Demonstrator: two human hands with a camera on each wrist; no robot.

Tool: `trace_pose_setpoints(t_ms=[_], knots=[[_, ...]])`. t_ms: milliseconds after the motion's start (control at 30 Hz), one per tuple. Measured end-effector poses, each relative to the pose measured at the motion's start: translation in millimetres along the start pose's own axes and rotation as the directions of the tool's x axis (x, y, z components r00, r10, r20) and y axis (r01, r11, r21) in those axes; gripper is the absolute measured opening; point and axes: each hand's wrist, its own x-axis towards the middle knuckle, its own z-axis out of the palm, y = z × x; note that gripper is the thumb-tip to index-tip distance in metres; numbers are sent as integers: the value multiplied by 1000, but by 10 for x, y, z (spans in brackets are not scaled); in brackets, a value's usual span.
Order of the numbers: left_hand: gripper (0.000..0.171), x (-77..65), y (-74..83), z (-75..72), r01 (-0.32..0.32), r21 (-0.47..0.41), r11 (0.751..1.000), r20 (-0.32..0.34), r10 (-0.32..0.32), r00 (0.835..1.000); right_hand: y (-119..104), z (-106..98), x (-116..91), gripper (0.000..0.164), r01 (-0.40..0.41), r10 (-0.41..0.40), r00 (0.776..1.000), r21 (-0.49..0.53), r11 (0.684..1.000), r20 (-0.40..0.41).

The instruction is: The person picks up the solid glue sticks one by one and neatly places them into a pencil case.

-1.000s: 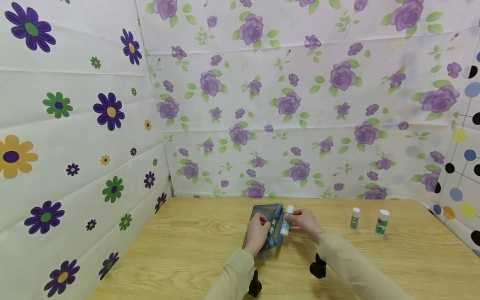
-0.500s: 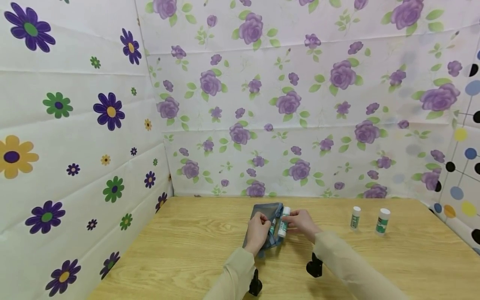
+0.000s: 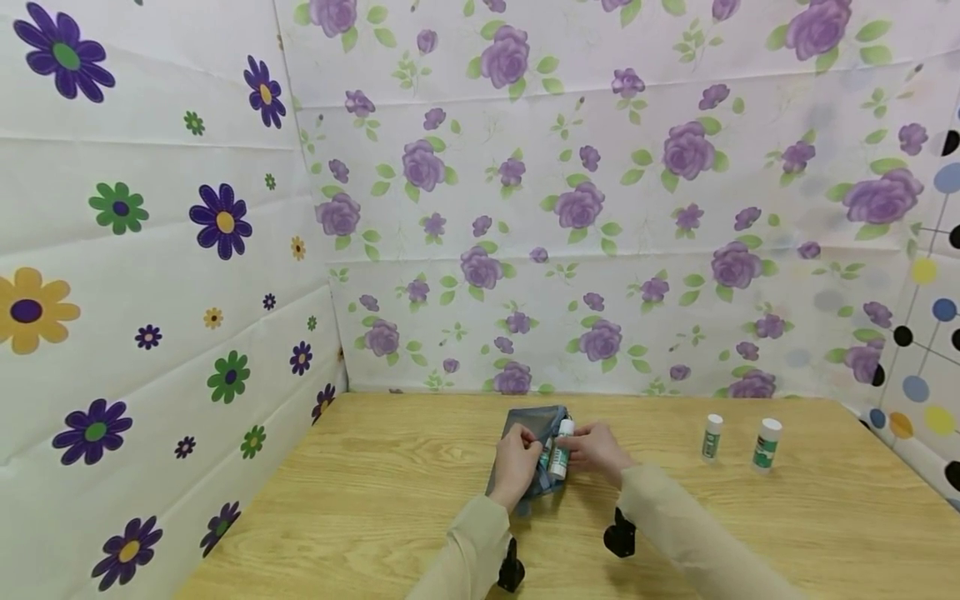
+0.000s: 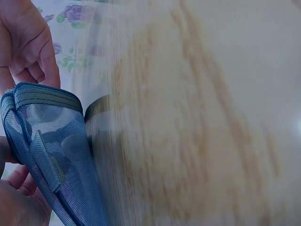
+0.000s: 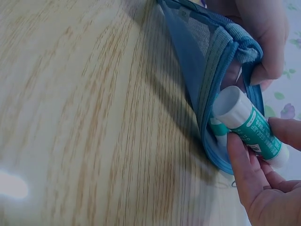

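Note:
A blue mesh zip pouch (image 3: 531, 423) lies on the table with its mouth toward the right; my left hand (image 3: 516, 463) pinches the edge of that mouth. Between thumb and fingers, my right hand (image 3: 597, 451) holds a white and green glue stick (image 5: 256, 131) right at the opening, tilted. Its near end overlaps the pouch's rim in the right wrist view. Another green and white glue stick (image 5: 218, 129) shows inside the pouch, partly hidden. The left wrist view shows the pouch's mesh side (image 4: 61, 136) and zipper edge.
Two more glue sticks stand upright on the wooden table (image 3: 360, 500) at the right: a smaller one (image 3: 712, 438) and a bigger one (image 3: 766, 445). Floral cloth (image 3: 465, 208) hangs behind the table, with other patterned cloths at both sides.
My right hand has moved left, bringing the glue stick from beside the pouch to its mouth. My left hand has kept its pinch on the pouch and barely moved.

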Motion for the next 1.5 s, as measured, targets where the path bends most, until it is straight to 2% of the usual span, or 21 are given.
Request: trace_pose_setpoints(t_ms=[167, 433, 1000, 1200, 1267, 1433, 1500], knots=[[12, 8, -14, 19, -2, 19, 1000, -12, 2, 1000, -5, 30, 1, 43, -32, 32, 999, 9, 999, -14], [12, 5, -4, 22, -15, 19, 1000, -22, 16, 1000, -1, 59, -2, 21, -25, 25, 999, -13, 1000, -48], [10, 11, 62, 1, -20, 9, 1000, -11, 20, 1000, 3, 56, 1, 19, -31, 29, 999, -77, 997, -21], [7, 34, 70, -11, -18, 4, 1000, -3, 18, 1000, -18, 47, -17, 19, -8, 7, 1000, -53, 999, -21], [8, 38, 65, -11, -13, -1, 1000, 0, 13, 1000, -37, 18, -24, 16, -14, 14, 1000, -34, 999, 3], [9, 23, 52, -16, -8, -13, 1000, -1, 8, 1000, -36, -38, -40, 19, -24, 24, 1000, -9, 1000, 18], [9, 14, 50, -24, -8, -18, 1000, 3, 8, 1000, -19, -53, -52, 24, -16, 16, 1000, -13, 1000, -6]])
